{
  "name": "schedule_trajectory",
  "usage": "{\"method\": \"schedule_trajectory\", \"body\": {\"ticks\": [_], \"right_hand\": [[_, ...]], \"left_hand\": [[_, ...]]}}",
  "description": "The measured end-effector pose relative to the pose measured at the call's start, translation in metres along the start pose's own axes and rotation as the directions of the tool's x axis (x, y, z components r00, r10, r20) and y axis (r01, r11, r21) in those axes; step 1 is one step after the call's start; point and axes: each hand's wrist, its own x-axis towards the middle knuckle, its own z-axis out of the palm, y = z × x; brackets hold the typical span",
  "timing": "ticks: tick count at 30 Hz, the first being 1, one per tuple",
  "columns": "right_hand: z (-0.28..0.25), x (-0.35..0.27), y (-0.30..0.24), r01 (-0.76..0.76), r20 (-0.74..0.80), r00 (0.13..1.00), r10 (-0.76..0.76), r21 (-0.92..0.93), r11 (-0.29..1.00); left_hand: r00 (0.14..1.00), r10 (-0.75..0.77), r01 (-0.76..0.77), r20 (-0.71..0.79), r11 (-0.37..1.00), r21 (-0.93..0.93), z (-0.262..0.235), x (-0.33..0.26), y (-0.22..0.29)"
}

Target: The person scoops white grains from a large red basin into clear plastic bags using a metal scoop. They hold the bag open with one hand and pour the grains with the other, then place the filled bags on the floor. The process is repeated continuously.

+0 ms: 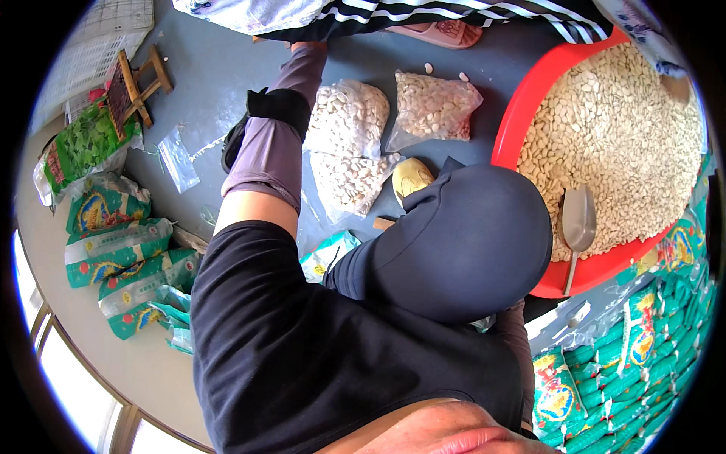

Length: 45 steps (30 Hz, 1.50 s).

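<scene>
My left arm stretches forward in a black short sleeve and a mauve arm cover. Only a sliver of my left hand (305, 47) shows at the wrist; its fingers disappear under another person's striped black clothing (454, 13). Clear bags of pale flat seeds lie beside this arm: one upper bag (349, 113), one lower bag (350, 181) and one farther right (435, 106). My right forearm (516, 333) goes down behind my dark-clad knee (484, 242), which hides that hand. Right of the knee stands a red tub (518, 125) full of the same seeds, with a metal scoop (579, 219) resting in it.
Another person's blurred hand (675, 88) reaches into the tub. Teal printed packages lie in a stack (605, 378) at lower right and in a loose row (136, 257) at left. A wooden stool (125, 94), white crates (94, 53) and a flat clear bag (178, 159) are at far left.
</scene>
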Motion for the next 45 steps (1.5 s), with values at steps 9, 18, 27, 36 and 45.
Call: {"method": "schedule_trajectory", "body": {"ticks": [9, 18, 27, 36, 45], "right_hand": [[-0.001, -0.002, 0.000, -0.033, -0.007, 0.999, 0.033, -0.003, 0.999], [-0.001, 0.005, -0.001, -0.008, -0.030, 1.000, 0.009, 0.015, 1.000], [0.002, 0.003, -0.008, -0.016, -0.077, 0.997, 0.017, 0.016, 1.000], [0.000, 0.009, -0.005, 0.029, -0.101, 0.995, -0.026, 0.024, 0.999], [-0.002, 0.010, -0.008, 0.034, -0.122, 0.992, -0.028, 0.042, 0.999]], "left_hand": [[0.891, -0.234, 0.193, 0.389, 0.971, 0.142, -0.005, -0.009, 0.003], [0.988, -0.148, 0.155, 0.050, 0.965, -0.210, 0.051, 0.006, -0.045], [0.952, -0.139, 0.197, 0.272, 0.960, -0.197, 0.054, 0.006, -0.016], [0.961, -0.179, 0.240, 0.210, 0.920, -0.312, 0.071, -0.004, -0.037], [0.964, -0.232, 0.255, 0.130, 0.946, -0.199, 0.048, -0.022, -0.031]]}}
